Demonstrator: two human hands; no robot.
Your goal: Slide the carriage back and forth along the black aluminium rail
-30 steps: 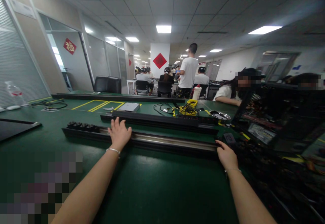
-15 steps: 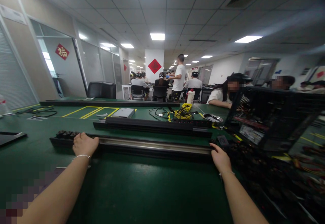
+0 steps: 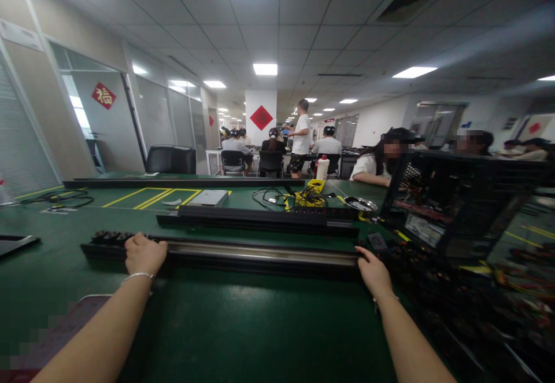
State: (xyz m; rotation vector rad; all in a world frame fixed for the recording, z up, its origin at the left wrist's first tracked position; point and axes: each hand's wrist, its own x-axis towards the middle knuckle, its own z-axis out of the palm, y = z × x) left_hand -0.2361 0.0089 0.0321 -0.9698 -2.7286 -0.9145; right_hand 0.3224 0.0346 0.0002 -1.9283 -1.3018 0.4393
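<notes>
A long black rail [image 3: 260, 254] with a shiny metal strip along its inside lies crosswise on the green table. My left hand [image 3: 146, 254] grips it near the left end, fingers bent over the far side. Beside those fingers, small dark pieces [image 3: 108, 236] sit in the rail's left end; their kind is too blurred to tell. At the other end my right hand [image 3: 373, 271] is closed on the rail's tip, index finger along its top. Parallel behind it lies a second black rail [image 3: 251, 218].
A computer case [image 3: 455, 209] stands open at the right, with dark parts and cables around it. Farther back are a silver box [image 3: 208, 198], a yellow basket [image 3: 315, 185], a metal dish [image 3: 361, 203] and another long black bar [image 3: 186, 183]. A person [image 3: 373, 166] sits across the table.
My view has tilted up slightly, so the background sits lower in the picture. Both hands stay on the rail, which shows no clear movement on the table.
</notes>
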